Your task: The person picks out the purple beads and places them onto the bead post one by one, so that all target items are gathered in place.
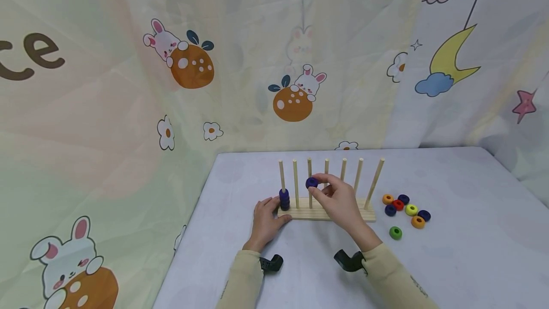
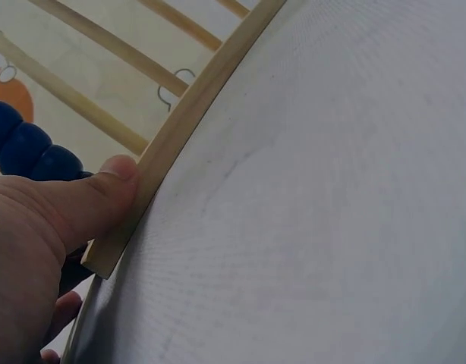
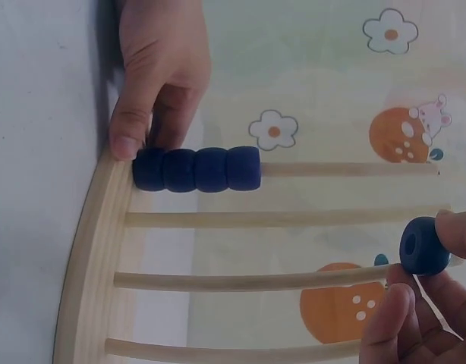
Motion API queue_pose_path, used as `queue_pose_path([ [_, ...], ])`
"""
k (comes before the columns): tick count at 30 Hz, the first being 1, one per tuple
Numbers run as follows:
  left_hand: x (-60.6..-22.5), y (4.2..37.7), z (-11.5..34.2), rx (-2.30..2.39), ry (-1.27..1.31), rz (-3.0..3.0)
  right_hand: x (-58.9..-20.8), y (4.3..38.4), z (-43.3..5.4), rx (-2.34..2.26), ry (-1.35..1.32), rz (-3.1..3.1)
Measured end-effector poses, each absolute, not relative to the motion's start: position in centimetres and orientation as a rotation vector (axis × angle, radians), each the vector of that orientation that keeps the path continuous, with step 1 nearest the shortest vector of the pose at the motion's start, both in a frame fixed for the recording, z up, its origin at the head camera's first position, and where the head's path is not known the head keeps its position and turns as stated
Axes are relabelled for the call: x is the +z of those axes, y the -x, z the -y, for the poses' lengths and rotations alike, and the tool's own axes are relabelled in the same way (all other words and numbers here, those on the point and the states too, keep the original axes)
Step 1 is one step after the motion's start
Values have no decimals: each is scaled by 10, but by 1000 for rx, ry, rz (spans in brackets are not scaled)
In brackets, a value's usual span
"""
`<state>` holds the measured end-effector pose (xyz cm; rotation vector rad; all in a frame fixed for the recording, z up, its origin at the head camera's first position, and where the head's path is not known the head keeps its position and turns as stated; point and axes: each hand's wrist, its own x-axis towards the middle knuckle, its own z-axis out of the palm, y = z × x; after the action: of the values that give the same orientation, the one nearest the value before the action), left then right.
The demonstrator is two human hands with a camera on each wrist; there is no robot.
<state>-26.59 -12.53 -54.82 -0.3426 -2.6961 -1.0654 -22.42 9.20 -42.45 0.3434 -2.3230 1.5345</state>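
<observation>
My left hand (image 1: 264, 224) grips the left end of a wooden peg rack (image 1: 317, 214), thumb over the front edge of its base. Several dark blue beads (image 1: 284, 200) are stacked on the leftmost peg, beside that hand. Between thumb and fingers, my right hand (image 1: 341, 202) pinches one more dark blue bead (image 3: 424, 246). In the head view this bead is in front of the upper part of the third peg from the left. The right wrist view shows its hole, turned toward the base side. No beads show on the other pegs; the right hand partly covers some of them.
To the right of the rack lie loose beads: orange (image 1: 418, 222), red (image 1: 398, 205), yellow (image 1: 411, 210), green (image 1: 396, 232) and dark blue (image 1: 424, 215). All rest on a white-covered table (image 1: 472, 261). A printed cloth (image 1: 240, 61) hangs behind it.
</observation>
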Motion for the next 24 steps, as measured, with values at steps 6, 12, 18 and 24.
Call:
queue_pose_path([
  [6,-547,266,125,-1057,345,2697,-420,225,-89,1508,-363,2314],
  [12,-547,266,125,-1067,341,2696,-416,228,-87,1489,-388,2301],
  [18,-546,265,125,-1075,339,2699,-413,230,-84,1471,-408,2282],
  [24,-546,265,126,-1064,352,2690,-410,231,-82,1459,-410,2283],
])
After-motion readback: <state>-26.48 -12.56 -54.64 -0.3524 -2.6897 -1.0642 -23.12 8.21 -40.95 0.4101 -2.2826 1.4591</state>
